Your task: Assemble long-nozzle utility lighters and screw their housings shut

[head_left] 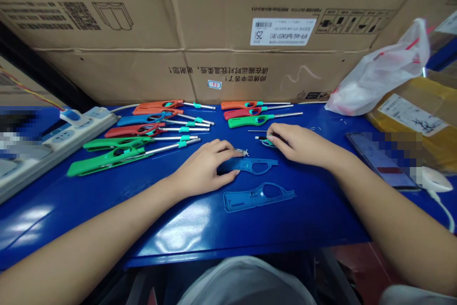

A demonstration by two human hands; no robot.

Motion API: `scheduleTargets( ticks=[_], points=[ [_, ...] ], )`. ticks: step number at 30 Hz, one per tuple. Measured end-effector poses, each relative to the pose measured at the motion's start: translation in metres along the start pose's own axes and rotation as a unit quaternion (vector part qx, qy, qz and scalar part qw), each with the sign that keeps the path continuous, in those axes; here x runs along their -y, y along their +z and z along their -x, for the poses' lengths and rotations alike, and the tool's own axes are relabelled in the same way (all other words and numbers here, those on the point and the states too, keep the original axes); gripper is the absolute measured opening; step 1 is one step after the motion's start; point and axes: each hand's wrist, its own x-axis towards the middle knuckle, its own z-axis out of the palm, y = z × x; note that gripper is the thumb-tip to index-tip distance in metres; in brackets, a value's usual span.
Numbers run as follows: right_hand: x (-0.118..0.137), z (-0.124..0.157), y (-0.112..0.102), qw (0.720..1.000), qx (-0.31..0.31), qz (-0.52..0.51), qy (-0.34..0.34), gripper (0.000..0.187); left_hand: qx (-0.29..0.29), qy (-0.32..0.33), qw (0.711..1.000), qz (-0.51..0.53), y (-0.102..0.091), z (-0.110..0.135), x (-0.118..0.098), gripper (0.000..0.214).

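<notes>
My left hand (209,167) grips a blue lighter casing half (252,166) on the table, thumb on its near edge and fingers over its far side. A small metal and white part (244,152) sits by the fingertips. Closer to me lies a second blue casing half (259,197), hollow side up. My right hand (287,141) is closed, fingertips down over small pieces on the table. Beside them show a black, white-ended part (262,138), a bit of green, and a thin metal rod (256,131). Whatever is between the right fingertips is hidden.
Several long-nosed lighters (134,143) lie at the left; orange, red and green ones (250,121) lie at the back. Around the blue table (200,233) are a power strip (62,138), a phone (380,160), a plastic bag (382,74) and a large cardboard box (135,72).
</notes>
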Motion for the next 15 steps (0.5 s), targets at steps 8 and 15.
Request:
scheduleTargets(
  ticks=[8,15],
  points=[
    [0.018,-0.004,0.025,0.989,-0.035,-0.094,-0.105,0.019,-0.049,-0.023,0.998,0.009,0.006,-0.001,-0.002,0.045],
    [0.028,-0.004,0.026,0.978,-0.055,-0.075,-0.189,0.021,-0.126,0.051,0.99,0.038,0.006,-0.003,-0.001,0.016]
  ],
)
